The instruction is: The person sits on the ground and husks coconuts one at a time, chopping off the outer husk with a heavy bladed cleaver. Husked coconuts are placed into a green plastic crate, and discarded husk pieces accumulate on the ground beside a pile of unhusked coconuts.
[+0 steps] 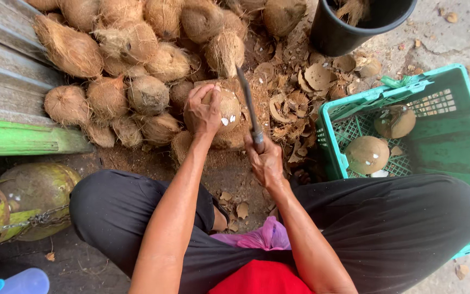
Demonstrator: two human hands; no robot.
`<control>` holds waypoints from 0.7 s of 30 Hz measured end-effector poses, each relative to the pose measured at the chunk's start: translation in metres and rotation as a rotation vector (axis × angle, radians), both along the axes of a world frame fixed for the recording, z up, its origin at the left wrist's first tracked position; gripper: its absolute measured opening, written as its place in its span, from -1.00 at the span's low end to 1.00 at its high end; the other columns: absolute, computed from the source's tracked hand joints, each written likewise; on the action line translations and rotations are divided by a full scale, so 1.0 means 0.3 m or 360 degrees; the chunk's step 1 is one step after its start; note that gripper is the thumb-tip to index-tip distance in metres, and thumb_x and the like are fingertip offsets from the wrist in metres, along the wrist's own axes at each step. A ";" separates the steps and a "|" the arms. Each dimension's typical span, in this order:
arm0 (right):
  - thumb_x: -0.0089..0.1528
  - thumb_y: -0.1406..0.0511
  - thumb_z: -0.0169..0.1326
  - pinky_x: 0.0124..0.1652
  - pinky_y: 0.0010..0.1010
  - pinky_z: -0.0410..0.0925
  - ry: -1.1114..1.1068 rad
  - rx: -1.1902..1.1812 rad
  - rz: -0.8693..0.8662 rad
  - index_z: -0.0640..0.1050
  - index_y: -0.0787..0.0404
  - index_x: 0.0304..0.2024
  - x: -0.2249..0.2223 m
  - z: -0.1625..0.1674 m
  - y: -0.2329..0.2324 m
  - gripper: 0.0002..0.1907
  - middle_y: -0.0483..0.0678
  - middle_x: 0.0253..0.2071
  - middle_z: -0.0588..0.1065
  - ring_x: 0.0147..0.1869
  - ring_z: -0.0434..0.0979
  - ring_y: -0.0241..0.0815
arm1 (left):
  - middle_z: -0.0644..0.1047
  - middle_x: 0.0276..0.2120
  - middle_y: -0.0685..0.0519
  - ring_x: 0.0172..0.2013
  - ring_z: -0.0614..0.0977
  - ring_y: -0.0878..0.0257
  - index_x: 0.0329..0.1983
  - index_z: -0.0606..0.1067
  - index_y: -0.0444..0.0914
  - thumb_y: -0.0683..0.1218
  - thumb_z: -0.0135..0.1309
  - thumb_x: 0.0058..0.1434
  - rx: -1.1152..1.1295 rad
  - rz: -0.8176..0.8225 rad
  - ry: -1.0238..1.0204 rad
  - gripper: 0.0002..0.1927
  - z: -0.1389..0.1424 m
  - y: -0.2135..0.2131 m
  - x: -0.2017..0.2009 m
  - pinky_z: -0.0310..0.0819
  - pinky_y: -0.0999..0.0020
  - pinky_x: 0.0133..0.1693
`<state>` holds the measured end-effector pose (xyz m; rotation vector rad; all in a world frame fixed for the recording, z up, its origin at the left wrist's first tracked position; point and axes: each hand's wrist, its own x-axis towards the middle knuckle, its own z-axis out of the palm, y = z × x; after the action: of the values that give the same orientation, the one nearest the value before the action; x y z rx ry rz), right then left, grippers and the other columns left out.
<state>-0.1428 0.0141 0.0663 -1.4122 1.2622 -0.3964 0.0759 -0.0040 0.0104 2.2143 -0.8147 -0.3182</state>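
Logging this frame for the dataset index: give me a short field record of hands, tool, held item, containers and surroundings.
left hand: left hand grips a partly shelled coconut on the ground
right hand: right hand holds a long knife, blade beside the coconut
pile: heap of husked brown coconuts behind the hands
crate: green plastic crate at right, two shelled coconuts inside
bucket: black bucket at top
debris: shell chips scattered on the ground
posture: person seated, legs apart
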 end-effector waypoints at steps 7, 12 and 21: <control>0.40 0.15 0.01 -0.54 -0.41 0.25 0.0108 -0.0164 0.0238 0.51 0.24 -0.40 -0.011 -0.103 -0.009 -0.64 -0.13 -0.60 0.41 -0.56 0.33 -0.39 | 0.61 0.05 -0.04 0.01 0.60 0.08 -0.08 0.67 -0.08 0.26 0.03 0.34 -0.0142 -0.0194 -0.0207 -0.59 0.001 0.010 0.023 0.47 0.09 0.01; 0.34 0.13 0.04 -0.59 -0.37 0.27 -0.0056 0.0273 0.0380 0.48 0.13 -0.42 -0.093 -0.120 -0.062 -0.71 -0.16 -0.59 0.38 -0.60 0.29 -0.35 | 0.65 -0.04 0.02 -0.11 0.68 0.21 -0.09 0.64 -0.10 0.26 0.00 0.34 -0.0265 -0.0287 -0.0090 -0.59 0.018 0.052 0.044 0.63 0.26 -0.08; 0.34 0.05 0.10 -0.61 -0.39 0.20 -0.0045 0.0133 0.0303 0.48 0.14 -0.49 -0.087 -0.039 0.012 -0.59 -0.24 -0.65 0.31 -0.64 0.21 -0.37 | 0.60 -0.04 -0.10 -0.13 0.66 0.08 -0.01 0.60 -0.16 0.27 0.05 0.27 -0.0298 -0.0242 -0.0009 -0.51 0.084 0.099 0.032 0.63 0.17 -0.22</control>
<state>-0.1688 0.0176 0.0546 -1.4363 1.0981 -0.2305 0.0855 0.0258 0.0354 1.9854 -0.9777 -0.2967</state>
